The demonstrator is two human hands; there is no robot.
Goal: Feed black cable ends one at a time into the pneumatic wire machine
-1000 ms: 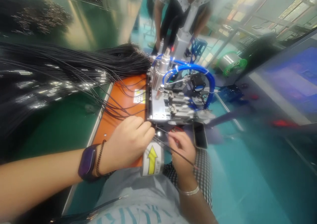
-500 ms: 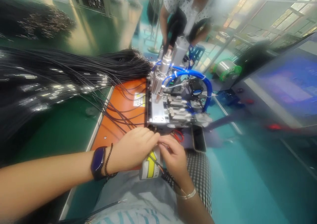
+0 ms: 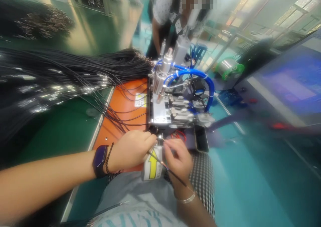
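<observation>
My left hand (image 3: 136,148) is closed around a black cable (image 3: 177,178), a length of which slants down to the right across my right wrist. A short piece of thin cable end (image 3: 161,139) spans the small gap between both sets of fingertips. My right hand (image 3: 179,158) pinches that end between thumb and forefinger. Just beyond my hands stands a metal bench machine (image 3: 160,110) with clamps and a cylinder. Below the fingers, a white cylinder with a yellow arrow (image 3: 152,165) is partly covered by the left hand and the cable.
Black cables (image 3: 107,66) lie in a thick bundle at the left, some reaching over the orange board (image 3: 127,100). Blue air hoses (image 3: 210,86) arch over the machine. A phone (image 3: 201,139) lies right of it, near a green wire spool (image 3: 230,69). A co-worker (image 3: 163,19) is behind.
My fingertips have drawn slightly apart, the right hand moving right, so the cable end shows between them. More cable now shows across my right wrist. The co-worker has shifted left.
</observation>
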